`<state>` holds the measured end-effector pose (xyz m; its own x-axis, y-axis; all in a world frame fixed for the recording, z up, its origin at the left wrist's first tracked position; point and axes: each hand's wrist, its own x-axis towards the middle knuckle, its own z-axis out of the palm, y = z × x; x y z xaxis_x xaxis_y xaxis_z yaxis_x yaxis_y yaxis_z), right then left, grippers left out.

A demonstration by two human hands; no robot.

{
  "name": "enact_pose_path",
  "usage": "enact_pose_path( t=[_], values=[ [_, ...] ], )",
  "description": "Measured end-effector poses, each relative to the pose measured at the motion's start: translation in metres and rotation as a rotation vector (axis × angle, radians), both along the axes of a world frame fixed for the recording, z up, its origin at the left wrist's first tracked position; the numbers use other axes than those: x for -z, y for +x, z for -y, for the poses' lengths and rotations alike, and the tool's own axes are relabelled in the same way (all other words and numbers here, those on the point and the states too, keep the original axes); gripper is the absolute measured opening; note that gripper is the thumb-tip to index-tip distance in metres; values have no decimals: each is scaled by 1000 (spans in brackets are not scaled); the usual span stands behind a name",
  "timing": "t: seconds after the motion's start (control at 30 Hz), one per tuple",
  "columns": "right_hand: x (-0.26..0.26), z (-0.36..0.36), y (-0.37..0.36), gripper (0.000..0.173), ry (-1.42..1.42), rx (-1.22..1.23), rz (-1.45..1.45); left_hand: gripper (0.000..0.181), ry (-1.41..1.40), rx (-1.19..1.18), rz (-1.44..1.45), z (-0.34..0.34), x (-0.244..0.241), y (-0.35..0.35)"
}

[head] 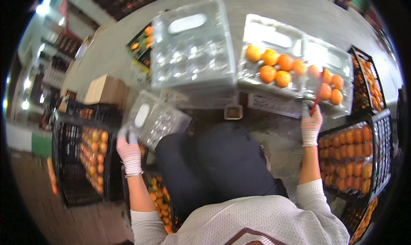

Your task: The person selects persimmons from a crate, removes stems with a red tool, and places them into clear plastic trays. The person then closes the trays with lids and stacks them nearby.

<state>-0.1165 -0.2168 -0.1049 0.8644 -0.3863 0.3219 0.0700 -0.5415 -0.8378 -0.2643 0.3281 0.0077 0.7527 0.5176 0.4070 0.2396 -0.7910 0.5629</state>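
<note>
My left hand [129,150], in a striped knit glove with grey fingertips, grips the edge of a clear plastic fruit tray [160,124]. The tray tilts beside my left knee, bears a white oval label, and shows no fruit in its cups. My right hand [311,124], gloved alike, holds a slim red tool [318,92] pointing away from me; its exact kind is blurred. Just beyond that hand are two joined clear trays, the left one [245,74] and the right one [348,100], partly filled with orange fruit [283,79]. A tall stack of clear trays [192,62] stands ahead, left of them.
Black plastic crates of packed fruit stand at left [110,168] and right [382,152]. Loose orange fruit [160,203] lies in a crate by my left thigh. A cardboard box [104,89] sits at upper left. A small square container [233,112] is before my knees.
</note>
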Motion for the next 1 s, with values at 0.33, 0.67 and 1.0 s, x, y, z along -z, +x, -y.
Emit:
enact_pose_path(
  t=[0.33,0.67,1.0],
  values=[
    [46,4,6,27,-61,-235,-92,60,-634,-374,-1069,-31,173,-274],
    [-3,-61,0,35,-353,-328,-226,63,-177,-74,-815,-19,237,-255],
    [-3,-59,18,33,-587,-374,-195,79,-219,-49,-1067,-31,250,-216]
  ],
)
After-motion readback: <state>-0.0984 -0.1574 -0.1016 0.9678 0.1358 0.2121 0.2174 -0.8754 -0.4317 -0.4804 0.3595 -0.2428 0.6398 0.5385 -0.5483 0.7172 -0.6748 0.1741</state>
